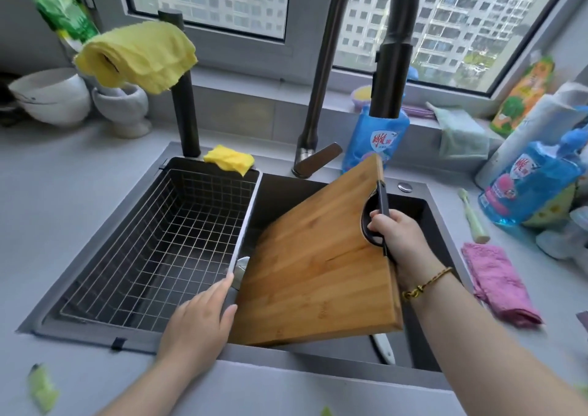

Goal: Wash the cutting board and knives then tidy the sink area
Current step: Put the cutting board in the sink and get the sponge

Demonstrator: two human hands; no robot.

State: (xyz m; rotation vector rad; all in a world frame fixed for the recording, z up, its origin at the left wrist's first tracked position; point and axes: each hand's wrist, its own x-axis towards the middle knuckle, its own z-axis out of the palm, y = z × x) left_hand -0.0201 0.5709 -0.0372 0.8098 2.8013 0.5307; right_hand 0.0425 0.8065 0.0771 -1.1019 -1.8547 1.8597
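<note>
1. Nearest the camera, pale green vegetable scraps lie on the grey countertop; another scrap at the bottom edge is cut off.
2. The left hand is spread flat with straight fingers. Its thumb lies against the lower left edge of the rectangular bamboo cutting board, and its fingertips reach the corner of the metal wire basket.
3. The board is tilted over the dark sink and hides most of the basin. A round metal fitting peeks out at its left edge.
4. A slim white object pokes out under the board's near corner; what it is cannot be told.
5. The right hand curls round the black handle set into the board's right edge.
6. A folded pink cloth and a pale green stalk lie on the counter to the right.
7. A yellow sponge cloth sits on the basket's far rim.
8. The dark arched faucet partly covers a blue refill pouch.
9. A yellow rag drapes over a black post, beside white bowls.
</note>
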